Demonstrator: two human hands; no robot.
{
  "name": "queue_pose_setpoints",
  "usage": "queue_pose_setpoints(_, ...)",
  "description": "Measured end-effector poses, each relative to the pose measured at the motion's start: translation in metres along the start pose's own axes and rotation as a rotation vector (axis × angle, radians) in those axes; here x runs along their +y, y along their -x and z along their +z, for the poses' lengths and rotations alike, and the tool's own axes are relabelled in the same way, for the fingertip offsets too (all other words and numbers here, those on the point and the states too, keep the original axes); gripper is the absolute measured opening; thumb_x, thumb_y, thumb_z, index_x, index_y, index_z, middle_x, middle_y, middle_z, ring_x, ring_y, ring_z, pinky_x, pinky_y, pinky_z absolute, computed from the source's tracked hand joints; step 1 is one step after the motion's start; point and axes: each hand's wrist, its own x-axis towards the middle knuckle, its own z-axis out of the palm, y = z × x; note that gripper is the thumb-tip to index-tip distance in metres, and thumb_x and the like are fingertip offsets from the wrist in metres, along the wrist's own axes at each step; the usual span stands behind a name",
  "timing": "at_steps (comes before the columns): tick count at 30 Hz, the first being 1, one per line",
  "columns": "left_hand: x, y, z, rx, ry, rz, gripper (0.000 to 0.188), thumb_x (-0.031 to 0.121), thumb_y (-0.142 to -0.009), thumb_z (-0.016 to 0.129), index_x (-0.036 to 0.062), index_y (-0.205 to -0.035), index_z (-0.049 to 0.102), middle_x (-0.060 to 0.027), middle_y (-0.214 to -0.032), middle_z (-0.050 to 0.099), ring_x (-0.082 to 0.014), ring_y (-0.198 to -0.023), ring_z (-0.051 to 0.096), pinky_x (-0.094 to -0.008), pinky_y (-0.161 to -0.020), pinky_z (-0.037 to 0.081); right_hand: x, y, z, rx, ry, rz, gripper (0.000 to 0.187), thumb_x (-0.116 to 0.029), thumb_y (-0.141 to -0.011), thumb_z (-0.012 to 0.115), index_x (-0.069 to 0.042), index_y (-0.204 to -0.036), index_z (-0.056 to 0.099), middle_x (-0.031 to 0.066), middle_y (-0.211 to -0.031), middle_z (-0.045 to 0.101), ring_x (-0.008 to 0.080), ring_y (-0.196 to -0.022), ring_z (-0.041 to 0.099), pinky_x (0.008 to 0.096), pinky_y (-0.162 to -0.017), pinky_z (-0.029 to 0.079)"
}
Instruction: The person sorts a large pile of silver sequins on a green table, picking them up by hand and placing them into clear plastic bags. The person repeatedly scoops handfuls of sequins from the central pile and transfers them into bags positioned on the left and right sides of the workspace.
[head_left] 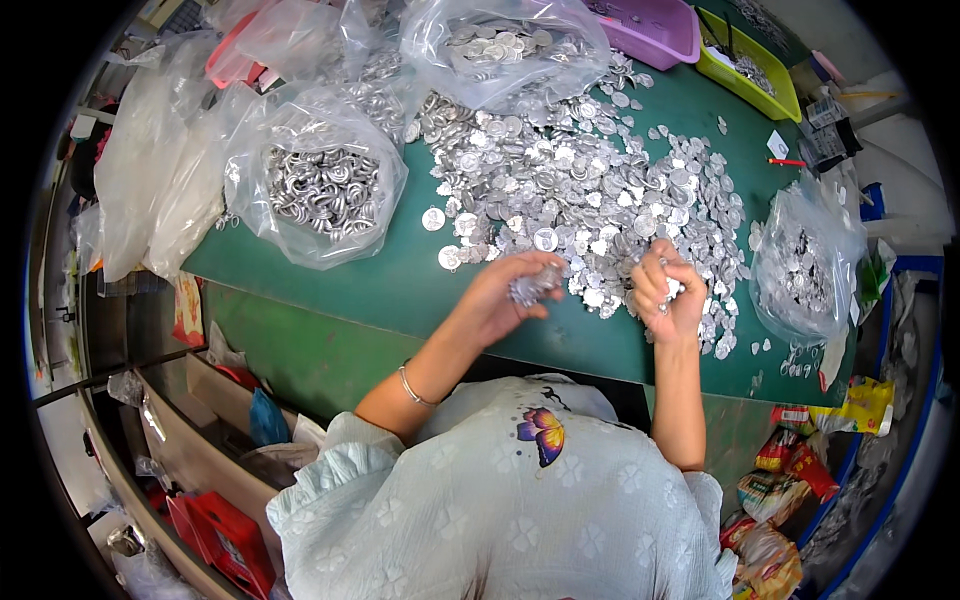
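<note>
In a cluttered room, on a green tabletop [420,290]: a broad, loose heap of small silver pieces [590,190], mostly flat discs and scalloped shapes, with strays around the edges. At the heap's near edge, toward its left part, the left hand [500,292], half curled, fingers wrapped loosely around a cluster of silver pieces [535,287], too blurred to count. Over the heap's near edge, toward its right part, the right hand [682,312], folded nearly into a fist around silver bits [673,290], partly hidden by the fingers.

Left of the heap, a clear bag [255,215] full of curved silver links. At the heap's far side, another open clear bag [430,60] with silver discs inside; just right of the heap, a third, smaller clear bag [843,240], also with silver contents. Past the heap, far and to the right, a purple tub [668,50] beside a yellow-green tub [745,92]; nearer the heap, a red pen [787,162]. On the heap's near side, a pale shirt [480,490] with a printed butterfly; below and right of the heap, off the table, colourful packets [765,495].
</note>
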Motion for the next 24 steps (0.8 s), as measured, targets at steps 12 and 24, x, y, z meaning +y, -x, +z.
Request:
queue_pose_setpoints(12,-0.033,-0.011,0.031,0.009,0.018,-0.106,0.028,0.01,-0.088,0.053,0.0013,-0.115,0.054,-0.008,-0.102,0.059,-0.0209,-0.098,0.06,-0.0356,-0.084,0.052,0.014,0.018,0.047,0.083,0.888,0.094,0.011,-0.007,-0.087,0.054,0.0,-0.094,0.059,-0.0014,-0.063,0.049,0.0034,-0.05,0.042,0.0179,-0.044,0.029)
queue_pose_setpoints(24,-0.027,-0.004,0.01,0.089,0.167,0.025,0.025,0.011,-0.086,0.053,0.0001,-0.108,0.056,-0.0062,-0.087,0.058,-0.017,-0.079,0.058,-0.0318,-0.076,0.054,0.047,0.025,0.02,0.233,2.273,-0.281,0.029,-0.011,-0.07,0.072,-0.004,-0.095,0.058,0.0098,-0.099,0.053,0.0312,-0.072,0.06,0.0405,-0.057,0.046)
